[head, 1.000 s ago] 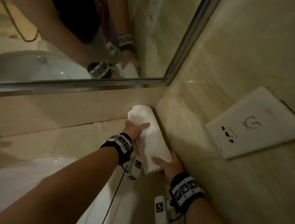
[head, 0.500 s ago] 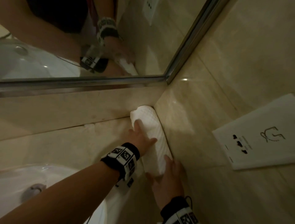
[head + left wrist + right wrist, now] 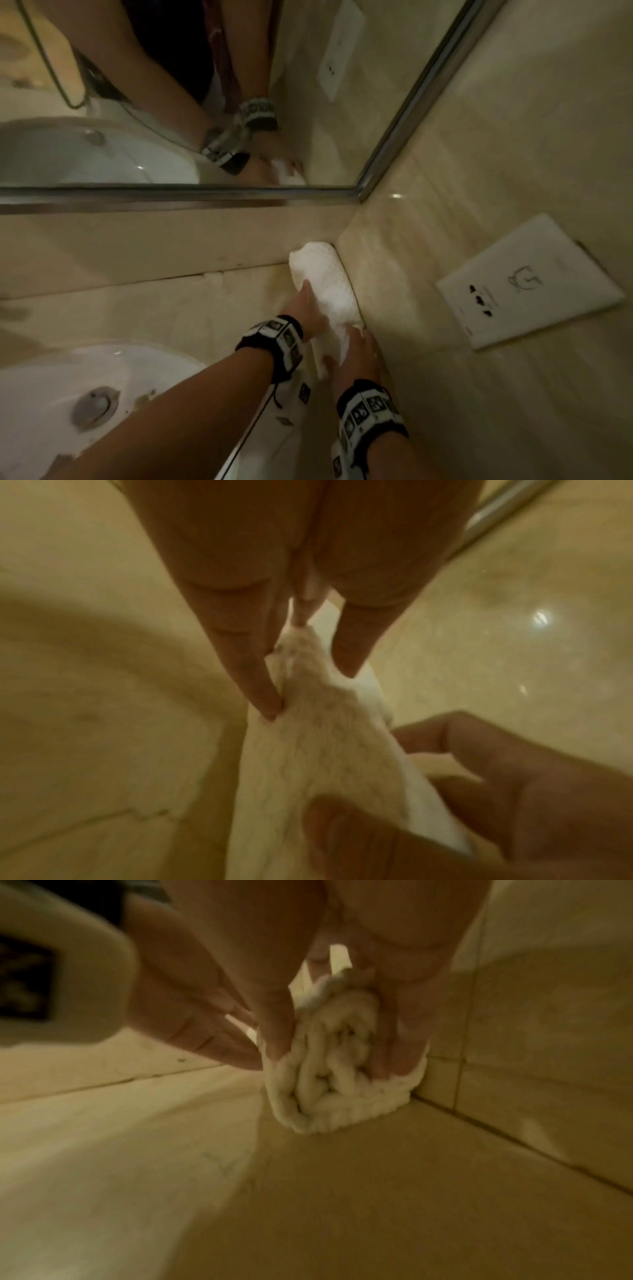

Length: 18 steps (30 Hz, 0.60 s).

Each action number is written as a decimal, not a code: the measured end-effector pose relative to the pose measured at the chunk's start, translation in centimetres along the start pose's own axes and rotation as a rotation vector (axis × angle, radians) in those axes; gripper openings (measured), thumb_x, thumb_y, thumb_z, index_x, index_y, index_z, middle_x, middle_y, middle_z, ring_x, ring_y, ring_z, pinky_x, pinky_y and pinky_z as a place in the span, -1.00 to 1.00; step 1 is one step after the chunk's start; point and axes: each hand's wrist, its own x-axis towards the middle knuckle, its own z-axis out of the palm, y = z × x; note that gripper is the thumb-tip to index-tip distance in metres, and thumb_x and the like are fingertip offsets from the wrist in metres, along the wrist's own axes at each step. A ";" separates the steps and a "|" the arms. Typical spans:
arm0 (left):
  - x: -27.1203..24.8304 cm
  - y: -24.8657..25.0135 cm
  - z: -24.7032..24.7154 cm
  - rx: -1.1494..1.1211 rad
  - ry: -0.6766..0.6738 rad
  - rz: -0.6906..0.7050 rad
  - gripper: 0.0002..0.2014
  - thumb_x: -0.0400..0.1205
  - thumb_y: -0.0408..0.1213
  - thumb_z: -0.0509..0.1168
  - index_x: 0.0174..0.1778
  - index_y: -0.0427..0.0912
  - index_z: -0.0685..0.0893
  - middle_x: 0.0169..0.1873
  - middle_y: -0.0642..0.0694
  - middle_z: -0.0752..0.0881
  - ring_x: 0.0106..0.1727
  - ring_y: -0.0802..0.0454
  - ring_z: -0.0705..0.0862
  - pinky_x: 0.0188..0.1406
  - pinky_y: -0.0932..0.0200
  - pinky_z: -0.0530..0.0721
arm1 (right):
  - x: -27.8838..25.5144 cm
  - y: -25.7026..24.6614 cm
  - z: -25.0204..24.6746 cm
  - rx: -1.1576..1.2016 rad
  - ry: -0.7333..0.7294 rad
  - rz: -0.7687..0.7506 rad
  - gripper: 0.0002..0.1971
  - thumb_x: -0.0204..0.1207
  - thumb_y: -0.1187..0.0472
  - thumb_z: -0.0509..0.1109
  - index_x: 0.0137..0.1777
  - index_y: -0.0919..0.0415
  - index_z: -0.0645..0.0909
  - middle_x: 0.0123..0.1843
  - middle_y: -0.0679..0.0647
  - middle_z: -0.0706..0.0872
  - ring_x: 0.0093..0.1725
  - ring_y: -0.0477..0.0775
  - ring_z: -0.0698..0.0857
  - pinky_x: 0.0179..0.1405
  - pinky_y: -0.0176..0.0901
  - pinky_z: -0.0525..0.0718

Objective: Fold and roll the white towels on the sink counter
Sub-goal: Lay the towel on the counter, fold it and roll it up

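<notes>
A rolled white towel [image 3: 325, 281] lies on the beige counter [image 3: 164, 308], tucked into the corner against the right wall. My left hand [image 3: 308, 308] rests flat on its left side, fingers straight along the roll. In the left wrist view those fingertips [image 3: 267, 710] touch the towel [image 3: 325, 750]. My right hand [image 3: 356, 353] holds the near end, thumb on one side and fingers on the other. The right wrist view shows the spiral end of the towel [image 3: 335, 1074] between my right hand's [image 3: 329, 1056] thumb and fingers, with my left hand [image 3: 192, 1020] beside it.
A white sink basin [image 3: 102, 370] with a metal drain [image 3: 96, 406] sits at the lower left. A framed mirror [image 3: 171, 197] runs along the back wall. A white socket plate [image 3: 527, 277] is fixed on the right wall. Bare counter lies left of the towel.
The towel roll, held tilted a second ago, now lies down against the right wall. My left hand has flattened along it and my right hand has come over its near end.
</notes>
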 end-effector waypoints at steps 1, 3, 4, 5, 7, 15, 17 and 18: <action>-1.2 -0.4 -0.4 -0.074 -0.038 -0.004 -0.30 0.57 -0.05 0.29 0.59 -0.21 0.23 0.49 -0.26 0.45 0.41 -0.24 0.52 0.39 -0.08 0.53 | -0.5 -0.3 -0.6 -0.041 -0.006 0.006 -0.38 0.61 0.07 0.32 0.61 -0.04 0.15 0.71 0.10 -0.02 0.61 0.19 0.22 0.50 -0.05 0.34; -4.4 -1.8 -1.3 -0.251 -0.048 -0.005 -0.45 0.58 -0.03 0.31 0.43 -0.23 0.45 0.30 -0.20 0.61 0.19 -0.16 0.66 0.18 -0.02 0.68 | -2.0 -0.6 -1.4 -0.176 0.007 -0.014 -0.41 0.61 0.04 0.27 0.59 -0.04 0.15 0.70 0.16 -0.08 0.62 0.22 0.18 0.52 -0.03 0.33; -6.2 -2.6 -1.7 -0.312 -0.029 0.010 -0.56 0.62 -0.09 0.30 0.37 -0.21 0.50 0.17 -0.14 0.66 0.07 -0.09 0.69 0.05 0.05 0.69 | -2.9 -0.7 -1.6 -0.222 0.016 -0.045 -0.45 0.60 0.04 0.25 0.56 -0.04 0.18 0.70 0.17 -0.08 0.61 0.23 0.20 0.52 -0.03 0.36; -8.6 -3.5 -2.3 -0.345 0.011 0.030 -0.65 0.64 -0.15 0.29 0.30 -0.20 0.53 0.05 -0.08 0.67 -0.02 -0.04 0.71 -0.04 0.08 0.68 | -4.3 -1.1 -1.6 -0.243 0.011 -0.091 -0.48 0.58 0.05 0.26 0.51 -0.03 0.23 0.68 0.16 0.02 0.57 0.22 0.29 0.49 -0.02 0.42; -12.5 -5.8 -3.2 -0.370 0.106 0.070 -0.78 0.67 -0.19 0.27 0.18 -0.17 0.57 -0.05 -0.03 0.67 -0.12 0.00 0.72 -0.14 0.10 0.68 | -6.5 -1.7 -1.2 -0.199 -0.073 -0.162 -0.58 0.55 0.03 0.32 0.38 0.00 0.37 0.51 0.09 0.39 0.37 0.15 0.53 0.33 -0.03 0.58; -33.4 -17.8 -6.7 -0.359 0.475 -0.061 -0.89 0.64 -0.19 0.31 -0.01 -0.13 0.60 -0.13 -0.10 0.72 -0.24 0.03 0.73 -0.23 0.12 0.68 | -20.5 -8.0 4.8 -0.117 -0.526 -0.601 -0.73 0.52 -0.05 0.41 0.11 0.03 0.49 0.13 0.03 0.66 0.05 0.06 0.66 0.00 -0.16 0.63; -37.8 -20.5 -7.4 -0.383 0.534 -0.105 -0.88 0.65 -0.20 0.30 0.03 -0.16 0.60 -0.16 -0.07 0.71 -0.27 0.07 0.71 -0.31 0.21 0.65 | -23.6 -9.6 7.2 -0.061 -0.565 -0.695 -0.73 0.53 -0.06 0.40 0.12 0.01 0.51 0.13 0.00 0.66 0.06 0.04 0.65 -0.02 -0.19 0.60; -40.7 -22.3 -7.8 -0.385 0.579 -0.137 -0.87 0.65 -0.20 0.30 0.03 -0.16 0.60 -0.17 -0.07 0.70 -0.28 0.08 0.69 -0.32 0.23 0.63 | -25.8 -10.4 8.7 -0.030 -0.601 -0.744 -0.74 0.53 -0.05 0.40 0.12 0.01 0.52 0.12 -0.01 0.65 0.05 0.02 0.65 -0.04 -0.21 0.59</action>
